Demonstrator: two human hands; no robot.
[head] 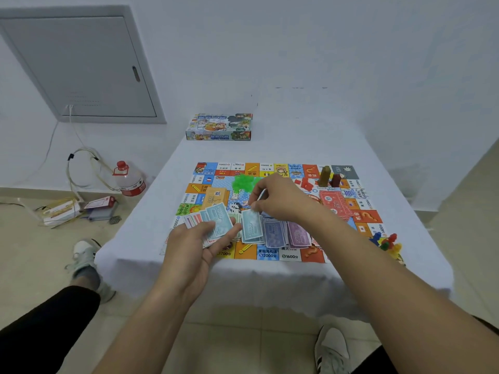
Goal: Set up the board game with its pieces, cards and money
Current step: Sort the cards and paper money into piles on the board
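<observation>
Left hand (pixel 197 238), lower centre-left of frame, grasps fanned banknotes (pixel 216 220); loose fan may spill. Right hand (pixel 272 198), centre, pinches blue note (pixel 251 225) over sorted piles (pixel 283 233) on board (pixel 270 255); careless drop may mix denominations.

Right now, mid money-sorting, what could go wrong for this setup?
The left hand holds a loose fan of notes; some could slip while the right hand pinches one teal note onto its pile.

The right forearm reaches over the purple notes and could scatter them.

The coloured pawns sit near the table's right edge and could be knocked off.
</observation>
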